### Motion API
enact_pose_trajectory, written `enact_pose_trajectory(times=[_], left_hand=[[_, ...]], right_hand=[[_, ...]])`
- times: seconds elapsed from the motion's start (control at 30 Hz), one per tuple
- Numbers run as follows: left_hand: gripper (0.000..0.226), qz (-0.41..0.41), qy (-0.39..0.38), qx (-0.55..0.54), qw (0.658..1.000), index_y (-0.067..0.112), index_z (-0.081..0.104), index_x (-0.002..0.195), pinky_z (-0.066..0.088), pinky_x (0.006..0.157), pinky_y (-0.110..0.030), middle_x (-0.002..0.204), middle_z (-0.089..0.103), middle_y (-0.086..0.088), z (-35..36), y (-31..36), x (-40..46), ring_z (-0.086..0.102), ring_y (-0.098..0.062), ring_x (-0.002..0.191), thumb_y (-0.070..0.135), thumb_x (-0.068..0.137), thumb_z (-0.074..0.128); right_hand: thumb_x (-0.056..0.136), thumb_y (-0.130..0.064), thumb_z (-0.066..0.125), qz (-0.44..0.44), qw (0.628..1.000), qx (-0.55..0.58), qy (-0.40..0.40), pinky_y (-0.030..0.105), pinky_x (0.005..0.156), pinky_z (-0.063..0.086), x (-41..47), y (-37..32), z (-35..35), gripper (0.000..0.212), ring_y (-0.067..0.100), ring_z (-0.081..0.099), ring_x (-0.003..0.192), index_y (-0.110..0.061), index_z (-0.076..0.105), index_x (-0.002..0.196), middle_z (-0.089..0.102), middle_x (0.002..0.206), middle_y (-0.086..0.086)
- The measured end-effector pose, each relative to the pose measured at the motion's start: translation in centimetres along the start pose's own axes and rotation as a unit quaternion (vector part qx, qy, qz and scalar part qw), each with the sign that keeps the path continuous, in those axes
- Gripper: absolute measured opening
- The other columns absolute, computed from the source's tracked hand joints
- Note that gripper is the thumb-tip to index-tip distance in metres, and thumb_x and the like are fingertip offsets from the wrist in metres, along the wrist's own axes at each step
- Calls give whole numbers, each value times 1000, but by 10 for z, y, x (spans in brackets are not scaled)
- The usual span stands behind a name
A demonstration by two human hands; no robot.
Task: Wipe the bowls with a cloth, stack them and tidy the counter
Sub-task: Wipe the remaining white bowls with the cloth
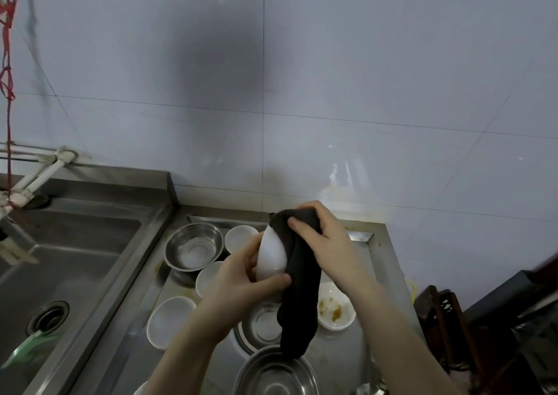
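Nearest the camera, a steel bowl (276, 373) sat at the bottom edge on the steel counter (382, 262). Just past it was a steel dish (259, 326) with a white centre, partly under the hanging cloth. A white bowl (169, 321) lay to its left, and a white saucer (336, 305) with yellow-brown residue to its right.

Both hands were up over the counter. The left hand (241, 277) gripped a white bowl held on edge (273, 257), fingers and thumb curled round its rim. The right hand (321, 237) clutched a dark cloth (299, 277) against the bowl's far side; the cloth's loose end hung down toward the steel dish.

Behind the hands another white bowl (206, 278) was partly hidden by the left wrist. Then came a steel mixing bowl (194, 245) and a small white bowl (241, 236) near the counter's back rim. The counter surface looked wet and stained, with orange spots at the edges.

To the left, a steel sink (75, 259) sat lower, with a round drain (48, 316) and a green item (27, 348) beside it. White pipes (39, 174) ran over the sink's back corner; red string (7, 71) hung at far left.

On the right were dark, blurred objects, not identifiable. At the back was a pale tiled wall (362, 77) with a dark shadow at centre.
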State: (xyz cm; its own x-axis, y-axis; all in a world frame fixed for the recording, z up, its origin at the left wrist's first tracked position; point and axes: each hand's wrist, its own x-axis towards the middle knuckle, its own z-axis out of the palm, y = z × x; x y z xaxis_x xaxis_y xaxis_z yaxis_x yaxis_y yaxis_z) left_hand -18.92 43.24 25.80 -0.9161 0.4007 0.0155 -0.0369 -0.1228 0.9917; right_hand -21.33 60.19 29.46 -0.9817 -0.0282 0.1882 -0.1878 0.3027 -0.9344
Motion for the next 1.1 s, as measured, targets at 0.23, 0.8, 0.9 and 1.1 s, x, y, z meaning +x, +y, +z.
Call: enact_pose_trajectory(times=[0.23,0.8,0.9,1.1], left_hand=[[65,-21,-13,-115,993,20,59,134,60,83,-36,125,68,-16,5,-28,7,68,-34,112,12,72,78],[34,-199,109,-125,966,16,60,123,59,85,-39,116,70,-14,55,-146,127,68,-29,103,-1,93,60],[40,-182,56,119,974,33,57,120,56,93,-44,116,67,-1,59,-182,151,65,-26,110,11,89,69],[67,-117,-97,489,859,23,16,159,47,87,-33,124,66,-11,67,-224,204,64,-25,106,23,101,51]], right_hand=[[95,-31,58,121,989,35,76,32,86,51,-15,52,-11,10,9,63,94,-24,62,101,67,95,-6],[89,-25,70,213,964,-61,146,17,82,46,-58,163,-41,10,-2,60,91,-27,62,95,66,90,-15],[91,-29,66,250,941,-78,215,21,78,46,-48,187,-61,10,6,60,92,-22,61,97,65,91,-11],[91,-32,67,287,926,-102,225,15,67,43,-23,223,-98,10,4,61,87,-25,64,96,65,86,-15]])
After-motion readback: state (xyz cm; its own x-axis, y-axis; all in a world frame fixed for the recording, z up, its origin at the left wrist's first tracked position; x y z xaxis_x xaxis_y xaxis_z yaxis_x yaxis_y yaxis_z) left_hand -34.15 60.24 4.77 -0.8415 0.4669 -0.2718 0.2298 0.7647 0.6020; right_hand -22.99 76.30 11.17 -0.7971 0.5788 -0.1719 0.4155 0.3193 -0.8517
